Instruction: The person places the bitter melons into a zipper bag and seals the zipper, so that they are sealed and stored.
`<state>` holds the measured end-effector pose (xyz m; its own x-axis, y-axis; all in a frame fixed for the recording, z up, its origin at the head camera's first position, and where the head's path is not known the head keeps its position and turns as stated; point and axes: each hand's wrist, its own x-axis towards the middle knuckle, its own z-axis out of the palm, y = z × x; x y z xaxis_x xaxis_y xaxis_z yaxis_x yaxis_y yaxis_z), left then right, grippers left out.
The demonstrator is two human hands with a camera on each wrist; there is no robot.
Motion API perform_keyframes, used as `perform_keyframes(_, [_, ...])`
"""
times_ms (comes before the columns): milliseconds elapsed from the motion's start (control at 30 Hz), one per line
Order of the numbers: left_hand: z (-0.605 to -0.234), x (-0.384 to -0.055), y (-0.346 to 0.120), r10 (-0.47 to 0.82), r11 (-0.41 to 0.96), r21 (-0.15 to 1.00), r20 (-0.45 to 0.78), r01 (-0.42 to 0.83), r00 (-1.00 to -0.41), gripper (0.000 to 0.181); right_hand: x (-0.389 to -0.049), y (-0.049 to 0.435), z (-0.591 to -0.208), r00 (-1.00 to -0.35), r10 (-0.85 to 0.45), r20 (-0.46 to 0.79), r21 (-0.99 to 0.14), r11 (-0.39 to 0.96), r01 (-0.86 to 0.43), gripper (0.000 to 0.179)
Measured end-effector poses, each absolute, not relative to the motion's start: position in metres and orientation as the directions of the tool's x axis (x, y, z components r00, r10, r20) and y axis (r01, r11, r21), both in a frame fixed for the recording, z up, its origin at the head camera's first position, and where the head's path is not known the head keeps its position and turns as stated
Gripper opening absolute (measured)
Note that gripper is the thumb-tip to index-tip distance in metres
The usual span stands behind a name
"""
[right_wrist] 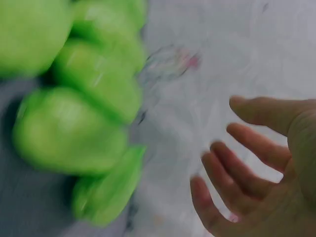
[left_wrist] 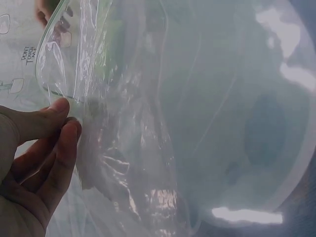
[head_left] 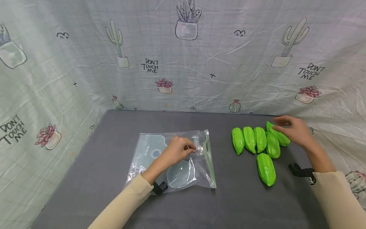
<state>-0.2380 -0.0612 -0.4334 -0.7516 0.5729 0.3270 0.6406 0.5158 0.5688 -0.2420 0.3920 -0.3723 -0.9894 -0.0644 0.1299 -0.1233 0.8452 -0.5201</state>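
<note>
Fingers, left hand [head_left: 178,150]: thumb and fingertips closed in a pinch on the film of a clear plastic bag [head_left: 201,182] with a pale-green zip seal [head_left: 210,162], lying flat on the dark grey table [head_left: 226,197]. Right hand [head_left: 294,130]: fingers loosely spread, nothing held, beside six glossy bright-green ridged pods [head_left: 260,140]. Judgement: lift one film layer only, so the mouth gapes; grip pods mid-body. Room: open tabletop between seal and pods. Tight edge: pale printed cloth [head_left: 183,79] near the rearmost pod.
</note>
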Motion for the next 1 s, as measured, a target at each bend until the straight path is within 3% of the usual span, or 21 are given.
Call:
perform_keyframes(200, [-0.432, -0.239, -0.062, 0.564, 0.531, 0.551, 0.337, 0.643, -0.754, 0.005, -0.249, 0.437, -0.391, -0.999, 0.028, 0.031, -0.451, 0.892, 0.012, 0.061])
perform_keyframes(433, [-0.431, -0.238, -0.069, 0.531, 0.527, 0.549, 0.384, 0.649, -0.756, 0.006, -0.253, 0.465, -0.414, -0.989, -0.011, -0.151, -0.421, 0.905, 0.054, 0.074])
perform_keyframes(767, [-0.435, -0.239, -0.071, 0.541, 0.505, 0.561, 0.387, 0.656, -0.747, 0.006, -0.254, 0.471, -0.433, -0.987, -0.007, -0.161, -0.507, 0.858, 0.077, 0.070])
perform_keyframes(1000, [-0.438, -0.237, -0.074, 0.551, 0.491, 0.579, 0.372, 0.651, -0.747, 0.006, -0.254, 0.463, -0.437, -0.988, -0.012, -0.153, -0.468, 0.882, 0.062, 0.076])
